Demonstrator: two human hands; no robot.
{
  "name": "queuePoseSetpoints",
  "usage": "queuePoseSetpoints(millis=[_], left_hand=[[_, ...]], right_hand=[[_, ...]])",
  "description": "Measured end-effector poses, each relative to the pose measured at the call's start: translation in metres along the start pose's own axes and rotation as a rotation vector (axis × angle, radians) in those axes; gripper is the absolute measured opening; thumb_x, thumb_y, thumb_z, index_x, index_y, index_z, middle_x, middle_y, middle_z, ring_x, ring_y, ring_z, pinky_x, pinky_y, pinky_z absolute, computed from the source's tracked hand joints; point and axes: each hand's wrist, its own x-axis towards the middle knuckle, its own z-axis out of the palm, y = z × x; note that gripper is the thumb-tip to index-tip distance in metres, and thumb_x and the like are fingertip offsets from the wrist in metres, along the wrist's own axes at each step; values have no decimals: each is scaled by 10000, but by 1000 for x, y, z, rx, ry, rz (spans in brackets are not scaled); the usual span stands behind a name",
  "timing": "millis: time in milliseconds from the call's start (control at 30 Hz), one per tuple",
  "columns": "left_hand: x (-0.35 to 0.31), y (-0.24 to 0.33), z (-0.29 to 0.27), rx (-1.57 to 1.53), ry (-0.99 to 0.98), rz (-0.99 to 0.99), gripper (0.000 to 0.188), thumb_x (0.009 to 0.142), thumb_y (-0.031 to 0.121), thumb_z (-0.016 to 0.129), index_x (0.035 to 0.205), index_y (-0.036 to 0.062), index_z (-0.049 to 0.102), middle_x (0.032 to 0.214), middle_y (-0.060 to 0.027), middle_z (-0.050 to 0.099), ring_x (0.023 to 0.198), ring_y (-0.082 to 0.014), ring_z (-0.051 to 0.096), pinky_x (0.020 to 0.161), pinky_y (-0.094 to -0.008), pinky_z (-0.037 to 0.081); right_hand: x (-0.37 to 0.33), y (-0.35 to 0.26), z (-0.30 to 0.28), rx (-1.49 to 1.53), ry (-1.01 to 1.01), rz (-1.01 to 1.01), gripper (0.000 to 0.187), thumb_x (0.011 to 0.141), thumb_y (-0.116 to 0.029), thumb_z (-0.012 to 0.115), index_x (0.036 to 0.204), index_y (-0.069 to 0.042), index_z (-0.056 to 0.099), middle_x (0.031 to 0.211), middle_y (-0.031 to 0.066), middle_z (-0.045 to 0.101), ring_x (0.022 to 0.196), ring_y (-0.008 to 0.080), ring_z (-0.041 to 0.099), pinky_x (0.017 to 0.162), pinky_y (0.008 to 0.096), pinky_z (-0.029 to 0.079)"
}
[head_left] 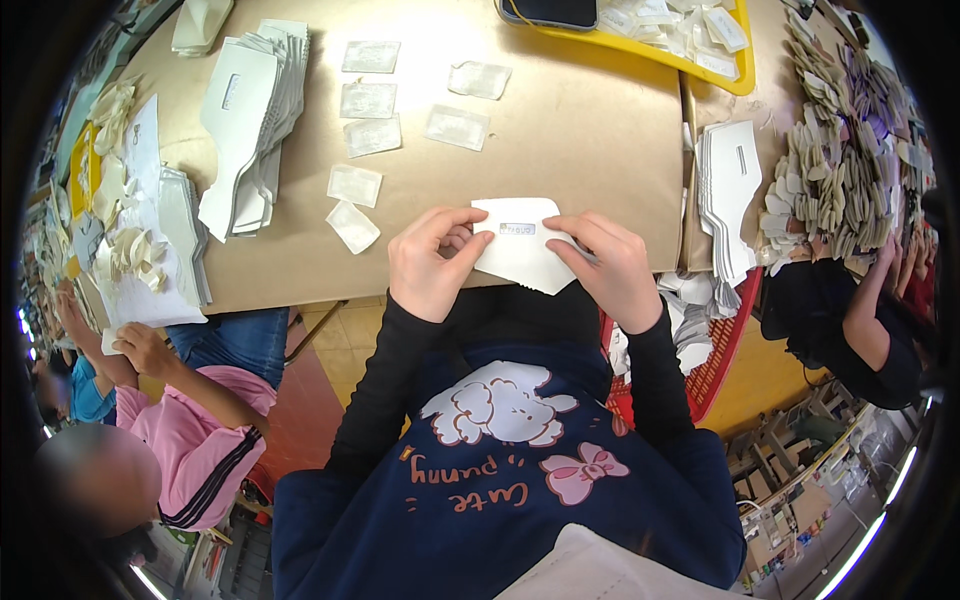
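- Clock directions run from the white, paper-like card with a small bluish printed rectangle (pixel 522 250), which sits at the near edge of the tan tabletop (pixel 590 135).
- At nine o'clock, the bare left hand (pixel 432 260) pinches the card's left edge between thumb and forefinger.
- At three o'clock, the bare right hand (pixel 608 265) grips its right edge with thumb and fingers.
- Between nine and twelve, seven small translucent rectangular packets (pixel 370 100) lie flat, spaced loosely.
- Farther out at ten, a thick stack of white shaped cards (pixel 245 105) rests fanned.
- At twelve, a dark phone (pixel 550 10) lies by a yellow plastic tray (pixel 746 70) of packets, reaching toward one.
- Near three, a smaller stack of white cards (pixel 725 190).
- At four, below the tabletop, a red plastic basket (pixel 728 350).
- At eight, a co-worker in a pink top (pixel 220 400).
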Motion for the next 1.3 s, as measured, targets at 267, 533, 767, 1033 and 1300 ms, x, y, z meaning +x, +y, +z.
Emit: queuePoseSetpoints(millis=[267,533,767,1033,1300], left_hand=[[0,1,1,11,7,-2,209,814,15,781,1010,-38,728,859,-50,679,690,-67,595,661,-212,508],[0,1,2,24,17,2,208,805,15,776,1002,-30,728,848,-59,677,685,-84,609,660,-224,512],[-1,1,2,29,12,7,210,805,10,773,1005,-32,725,840,-59,672,685,-85,609,658,-222,508],[-1,-1,3,43,0,34,206,809,-10,765,1001,-44,698,845,-50,658,691,-70,594,657,-210,497],[0,0,2,37,-13,38,198,811,-22,751,993,-49,678,862,-53,655,687,-75,592,657,-216,501]], right_hand=[[0,0,2,-28,7,-7,210,830,-66,750,1038,-50,718,829,99,647,715,250,634,654,334,501],[-1,0,1,-39,4,1,208,828,-70,748,1033,-54,720,842,100,657,746,266,649,674,348,511],[-1,0,2,-43,17,-9,204,804,-56,746,1004,-60,705,835,97,655,757,287,649,675,374,517],[-1,-1,2,-47,26,-4,198,828,-72,745,1023,-54,720,835,107,657,723,276,646,661,354,510],[0,-5,1,-42,3,22,190,817,-49,725,1005,-52,697,854,108,656,768,297,657,671,380,522]])
